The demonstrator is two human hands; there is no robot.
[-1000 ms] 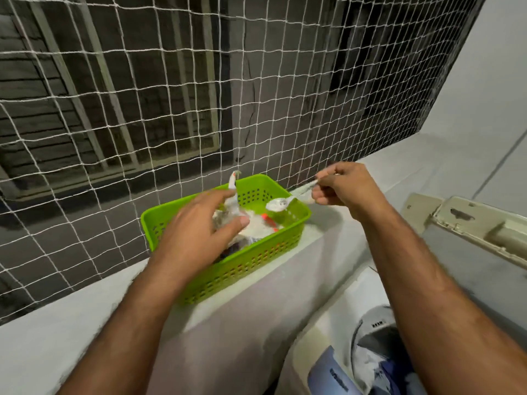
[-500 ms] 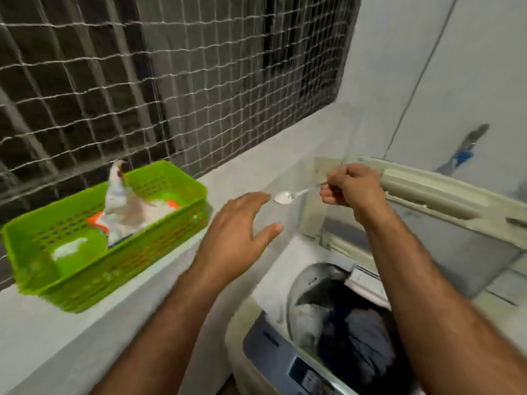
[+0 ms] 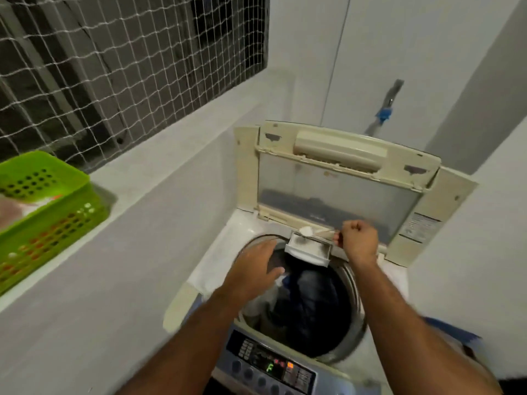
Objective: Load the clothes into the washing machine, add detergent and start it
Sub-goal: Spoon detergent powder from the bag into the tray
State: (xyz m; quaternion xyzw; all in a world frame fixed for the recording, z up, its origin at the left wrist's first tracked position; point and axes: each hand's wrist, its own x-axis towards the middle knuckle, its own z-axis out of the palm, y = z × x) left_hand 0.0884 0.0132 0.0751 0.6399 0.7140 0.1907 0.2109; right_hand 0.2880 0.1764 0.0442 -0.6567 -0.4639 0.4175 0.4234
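Detergent going in

Right hand (image 3: 360,241) pinches a heaped spoon (image 3: 307,230) over the detergent drawer (image 3: 308,250); left hand (image 3: 253,268) hovers beside it, fingers relaxed, holding nothing; next: tip carefully.

This is a home's laundry corner on a utility balcony. A top-loading washing machine (image 3: 299,309) stands against plain white walls, its lid (image 3: 339,192) raised, dark clothes (image 3: 310,297) in the drum and a lit control panel (image 3: 271,363) on its near edge. Left of the machine runs a white ledge (image 3: 148,172) carrying a green plastic basket (image 3: 57,212), with safety netting (image 3: 114,67) stretched above it. A tap (image 3: 385,109) sits on the wall behind the machine.
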